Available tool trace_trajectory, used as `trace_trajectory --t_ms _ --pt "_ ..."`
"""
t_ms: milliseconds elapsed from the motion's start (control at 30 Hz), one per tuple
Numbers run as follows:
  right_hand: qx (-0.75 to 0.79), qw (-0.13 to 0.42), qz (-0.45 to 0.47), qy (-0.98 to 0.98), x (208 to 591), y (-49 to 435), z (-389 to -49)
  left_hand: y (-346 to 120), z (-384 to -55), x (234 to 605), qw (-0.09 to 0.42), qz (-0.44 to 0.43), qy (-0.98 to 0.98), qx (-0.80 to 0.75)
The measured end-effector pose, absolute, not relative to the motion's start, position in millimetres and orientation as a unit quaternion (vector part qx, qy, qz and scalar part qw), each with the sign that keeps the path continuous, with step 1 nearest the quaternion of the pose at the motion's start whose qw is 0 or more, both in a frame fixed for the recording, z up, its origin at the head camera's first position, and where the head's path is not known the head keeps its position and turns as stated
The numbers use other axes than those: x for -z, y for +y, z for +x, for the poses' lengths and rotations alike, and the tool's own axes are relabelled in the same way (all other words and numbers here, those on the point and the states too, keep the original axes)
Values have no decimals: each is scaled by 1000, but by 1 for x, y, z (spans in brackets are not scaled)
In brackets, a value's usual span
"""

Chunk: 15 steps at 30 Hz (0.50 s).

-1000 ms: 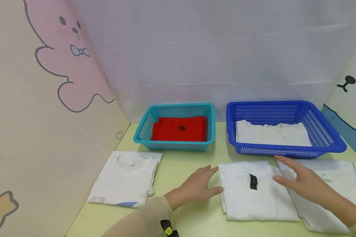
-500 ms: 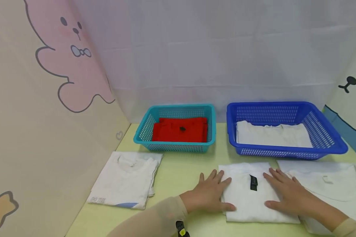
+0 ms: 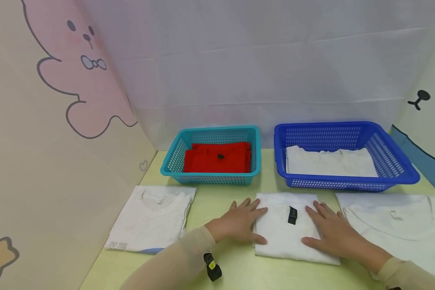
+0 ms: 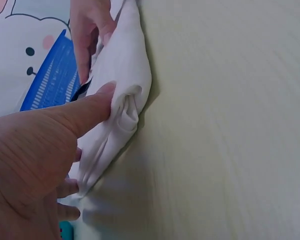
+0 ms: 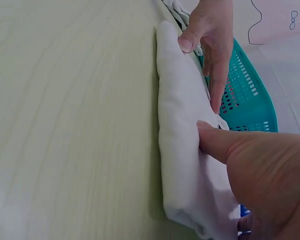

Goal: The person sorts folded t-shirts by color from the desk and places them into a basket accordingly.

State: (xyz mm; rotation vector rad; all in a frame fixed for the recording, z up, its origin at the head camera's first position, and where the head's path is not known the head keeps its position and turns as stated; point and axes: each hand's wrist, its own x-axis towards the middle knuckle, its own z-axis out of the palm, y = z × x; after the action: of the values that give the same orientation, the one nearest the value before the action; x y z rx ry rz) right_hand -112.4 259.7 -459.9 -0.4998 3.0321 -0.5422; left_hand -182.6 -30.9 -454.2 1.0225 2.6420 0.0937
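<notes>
A folded white T-shirt point(image 3: 286, 231) with a black neck label point(image 3: 292, 215) lies on the table between both hands. At its left edge is my left hand point(image 3: 241, 221), fingers spread, thumb touching the top of the cloth. My right hand point(image 3: 333, 231) rests on the shirt's right side with its fingers spread and fairly straight. Close up in the left wrist view, the left thumb point(image 4: 92, 110) touches the rolled layers at the shirt's end. The right wrist view has the right thumb point(image 5: 215, 140) on the cloth near the rounded front fold.
Behind stand a teal basket point(image 3: 210, 175) with folded red clothing point(image 3: 217, 161) and a blue basket point(image 3: 348, 183) with folded white clothing point(image 3: 330, 163). A printed white T-shirt point(image 3: 152, 219) lies left, and another white shirt point(image 3: 402, 229) lies right, on the yellowish table point(image 3: 275, 276).
Both hands came down onto the white T-shirt's sides. The shirt then shifted left and slightly away, apart from the white shirt on the right.
</notes>
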Motion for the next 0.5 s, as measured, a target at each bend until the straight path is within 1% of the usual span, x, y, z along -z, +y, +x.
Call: trace_trajectory --t_ms 167,300,500 --pt "171 3 -160 972 461 247 -119 -43 -192 453 162 357 918 -55" --pt "187 15 -145 971 462 246 -120 -46 -193 452 163 352 918 -87" --pt "211 22 -113 971 457 259 -117 -45 -187 451 163 297 927 -164"
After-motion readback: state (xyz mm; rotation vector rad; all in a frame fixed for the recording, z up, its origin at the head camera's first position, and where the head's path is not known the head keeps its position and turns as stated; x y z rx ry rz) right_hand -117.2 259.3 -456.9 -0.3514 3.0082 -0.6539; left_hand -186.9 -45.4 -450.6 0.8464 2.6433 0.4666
